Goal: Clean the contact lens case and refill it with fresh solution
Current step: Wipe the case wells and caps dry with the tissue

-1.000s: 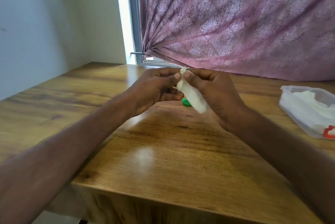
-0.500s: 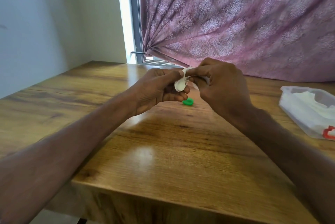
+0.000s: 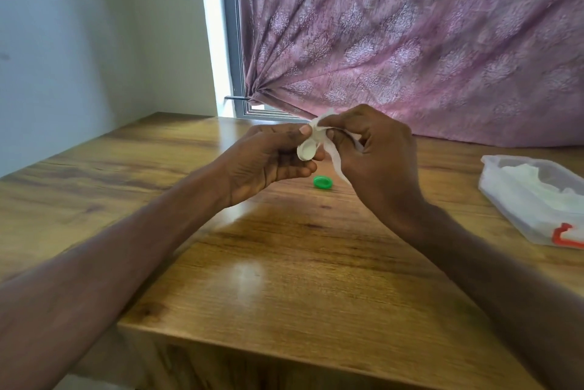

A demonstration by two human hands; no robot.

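White contact lens case [image 3: 306,149] sits pinched in the left hand [image 3: 268,159] above the wooden table [image 3: 284,263]; the right hand [image 3: 373,149] grips what looks like tissue [image 3: 335,159] against it. Green cap [image 3: 323,182] lies on the table just below the case.

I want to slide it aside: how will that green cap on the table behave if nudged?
The green cap looks small and flat, so probably light and easy to slide on the glossy table. Lying flat, it seems unlikely to roll.

head view | worn high, faces forward-down | near the table [image 3: 284,263] | single view
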